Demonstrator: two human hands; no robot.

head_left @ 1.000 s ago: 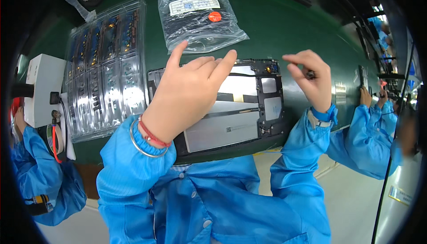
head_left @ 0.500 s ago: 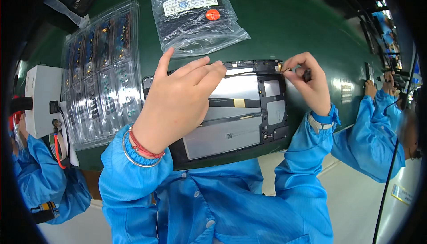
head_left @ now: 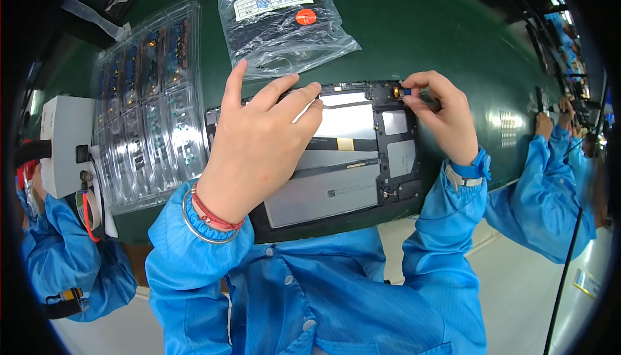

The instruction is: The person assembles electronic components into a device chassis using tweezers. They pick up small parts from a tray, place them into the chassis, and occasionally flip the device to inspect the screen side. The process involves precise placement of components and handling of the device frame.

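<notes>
Opened tablet [head_left: 343, 157], hands [head_left: 259, 138] [head_left: 446, 112] at far edge [head_left: 349, 86]

Head cam, left of a fisheye pair, is looking steeply down from over the near edge of the green bench [head_left: 414, 25], facing far, catching left hand [head_left: 259, 135] and right hand [head_left: 447, 115] close up.

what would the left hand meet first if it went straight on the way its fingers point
Likely the clear plastic bag, lying just ahead of the left hand; the hand's height is hard to judge, so it might pass above.
</notes>
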